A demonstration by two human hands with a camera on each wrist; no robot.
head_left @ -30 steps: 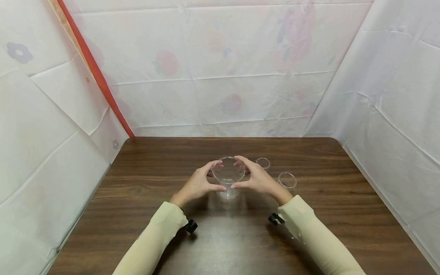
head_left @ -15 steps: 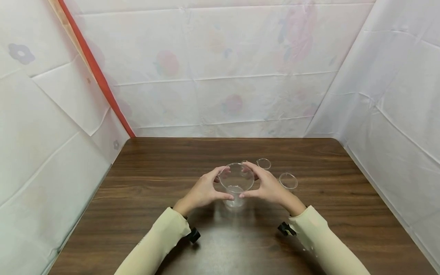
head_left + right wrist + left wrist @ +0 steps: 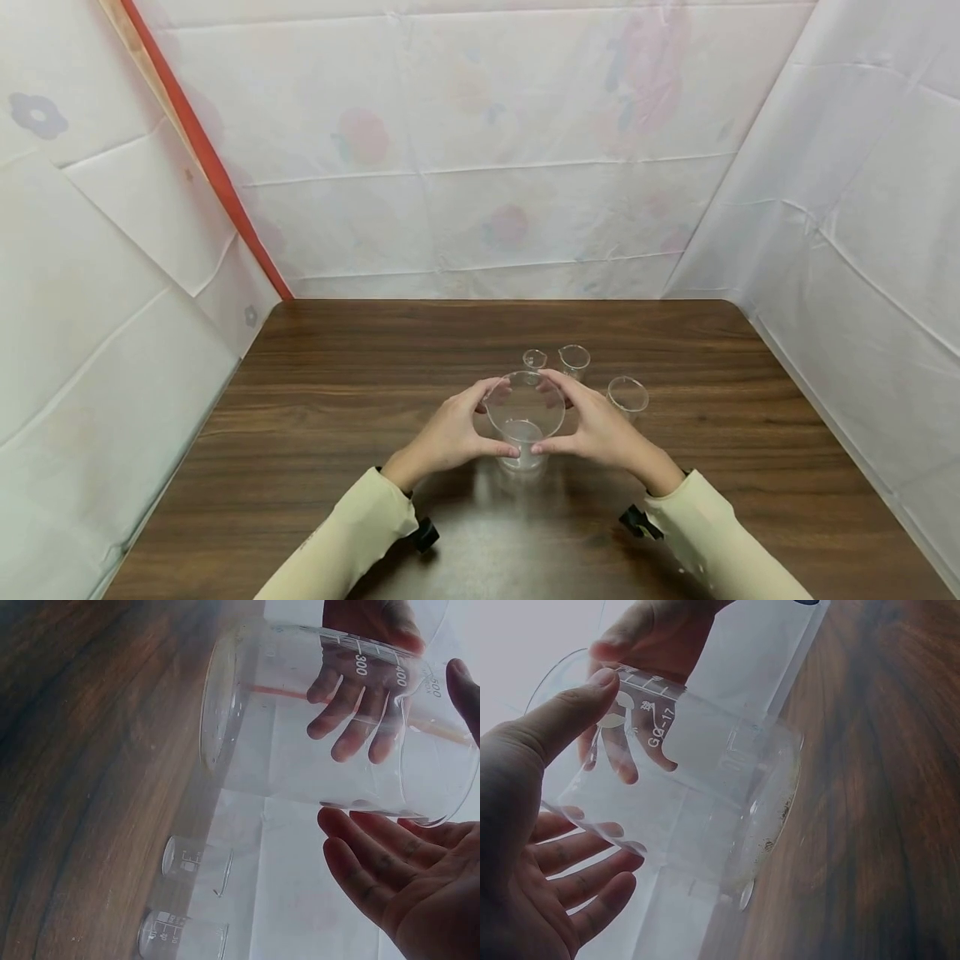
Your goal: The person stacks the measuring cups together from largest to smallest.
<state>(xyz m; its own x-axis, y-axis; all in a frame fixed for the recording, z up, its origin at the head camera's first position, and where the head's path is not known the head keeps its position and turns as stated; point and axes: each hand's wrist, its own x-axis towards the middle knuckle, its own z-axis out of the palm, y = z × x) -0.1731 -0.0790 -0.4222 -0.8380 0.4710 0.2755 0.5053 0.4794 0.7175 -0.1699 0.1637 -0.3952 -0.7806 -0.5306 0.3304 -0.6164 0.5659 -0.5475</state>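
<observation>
A large clear glass beaker (image 3: 523,408) stands upright between my two hands in the head view, its base close to the wooden table. My left hand (image 3: 448,432) grips its left side, thumb toward me and fingers round the far side. On the opposite side, my right hand (image 3: 603,427) holds it the same way, the two thumb tips nearly meeting at the front. White lettering and graduation marks show on the beaker (image 3: 697,765) in the left wrist view. Marks up to 500 appear on the beaker (image 3: 300,750) in the right wrist view.
Behind and right of my hands stand three smaller glass beakers: a tiny one (image 3: 535,359), a bigger one (image 3: 574,358) and another by my right wrist (image 3: 627,395). White patterned cloth (image 3: 480,167) walls off the back and sides of the brown table (image 3: 337,358).
Both hands have brought the large beaker toward me and a little to the right. The tiny beaker behind them has come into view.
</observation>
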